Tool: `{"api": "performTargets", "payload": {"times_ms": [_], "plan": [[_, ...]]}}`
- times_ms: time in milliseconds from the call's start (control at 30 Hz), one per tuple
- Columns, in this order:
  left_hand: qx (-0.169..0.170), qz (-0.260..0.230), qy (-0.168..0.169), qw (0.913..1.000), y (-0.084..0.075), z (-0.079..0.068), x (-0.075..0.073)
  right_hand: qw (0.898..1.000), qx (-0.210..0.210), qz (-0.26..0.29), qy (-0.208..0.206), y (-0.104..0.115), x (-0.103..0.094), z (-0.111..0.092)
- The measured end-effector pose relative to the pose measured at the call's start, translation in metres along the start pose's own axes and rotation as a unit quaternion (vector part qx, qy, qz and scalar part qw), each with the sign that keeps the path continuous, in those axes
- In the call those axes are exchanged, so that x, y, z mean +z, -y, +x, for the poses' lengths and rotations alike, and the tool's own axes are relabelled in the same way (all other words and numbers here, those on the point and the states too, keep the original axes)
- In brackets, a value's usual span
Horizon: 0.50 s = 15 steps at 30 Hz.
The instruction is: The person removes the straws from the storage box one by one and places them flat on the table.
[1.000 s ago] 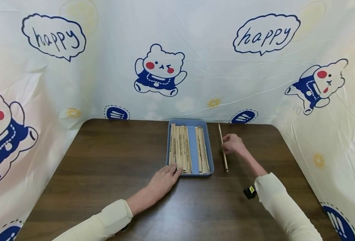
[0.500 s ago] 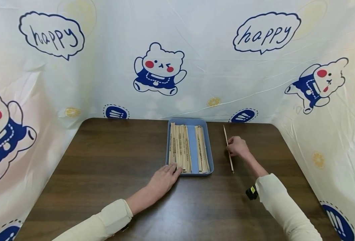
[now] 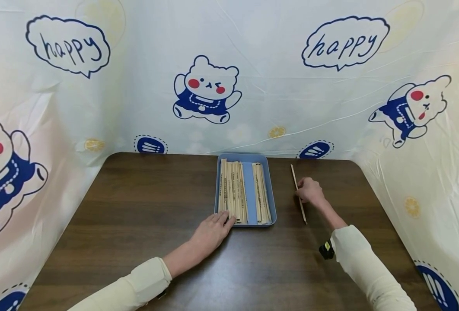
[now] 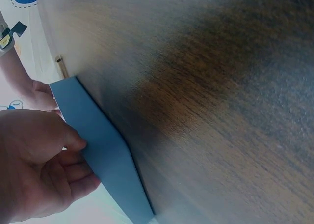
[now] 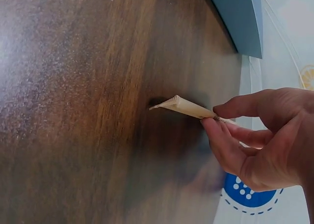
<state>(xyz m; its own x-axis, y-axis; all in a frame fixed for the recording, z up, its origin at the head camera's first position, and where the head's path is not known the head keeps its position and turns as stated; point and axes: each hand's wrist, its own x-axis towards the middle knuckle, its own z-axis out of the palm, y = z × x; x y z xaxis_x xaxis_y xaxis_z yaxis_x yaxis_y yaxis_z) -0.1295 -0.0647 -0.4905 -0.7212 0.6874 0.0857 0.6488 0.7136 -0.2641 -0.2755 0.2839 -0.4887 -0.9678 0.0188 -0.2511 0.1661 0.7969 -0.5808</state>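
A blue tray [image 3: 250, 190] holds several paper-wrapped chopsticks [image 3: 232, 190] on its left and a smaller group of wrapped chopsticks [image 3: 260, 192] on its right, with a bare blue strip between. My left hand [image 3: 211, 231] rests on the tray's near left corner. The left wrist view shows its thumb and fingertips touching the rim above the outer wall [image 4: 93, 121]. To the right of the tray, my right hand [image 3: 310, 191] pinches one wrapped pair of chopsticks [image 3: 302, 211] near its middle. In the right wrist view, thumb and fingers hold the paper sleeve [image 5: 189, 107] low over the table.
The dark wooden table [image 3: 148, 194] extends on both sides of the tray. A printed cloth [image 3: 268, 77] hangs along the table's back and sides, close behind the tray. A small black device [image 3: 326, 249] sits at the right cuff.
My right hand has moved right, away from the tray, and slightly nearer, carrying the wrapped chopsticks. The left hand and tray stay where they were.
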Motion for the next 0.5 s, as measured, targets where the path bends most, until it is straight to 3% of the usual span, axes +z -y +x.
{"api": "performTargets", "payload": {"times_ms": [500], "plan": [[0.000,-0.004,-0.002,1.0000,0.0005,-0.0008,-0.0006,0.998,-0.012,-0.053,-0.034,0.0059,0.0019,-0.0024]]}}
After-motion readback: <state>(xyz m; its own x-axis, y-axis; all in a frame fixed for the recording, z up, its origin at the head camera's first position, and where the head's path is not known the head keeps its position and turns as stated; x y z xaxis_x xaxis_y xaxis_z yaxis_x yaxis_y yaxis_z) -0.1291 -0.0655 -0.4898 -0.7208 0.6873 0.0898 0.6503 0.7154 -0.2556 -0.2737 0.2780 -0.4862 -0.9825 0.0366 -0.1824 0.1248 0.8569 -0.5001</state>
